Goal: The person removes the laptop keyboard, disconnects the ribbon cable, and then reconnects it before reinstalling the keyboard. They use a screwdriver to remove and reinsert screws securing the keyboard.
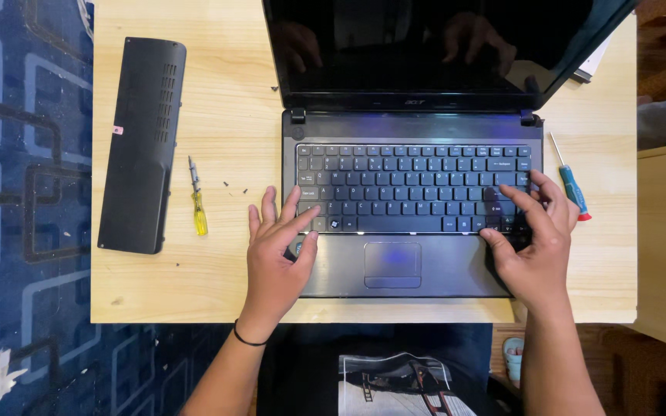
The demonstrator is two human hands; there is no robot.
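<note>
A black laptop (410,266) lies open on a light wooden table (217,270), its screen dark. My left hand (275,250) rests on the laptop's front left corner, fingers spread, the index finger touching the keys at the keyboard's lower left. My right hand (535,239) lies on the lower right of the keyboard (414,189), fingers pressing on the keys there. Neither hand holds anything.
A black plastic cover panel (142,142) lies at the table's left. A yellow-handled screwdriver (196,196) sits beside it, with small screws (234,187) nearby. A blue and red screwdriver (572,189) lies right of the laptop. Blue patterned carpet (25,192) is on the left.
</note>
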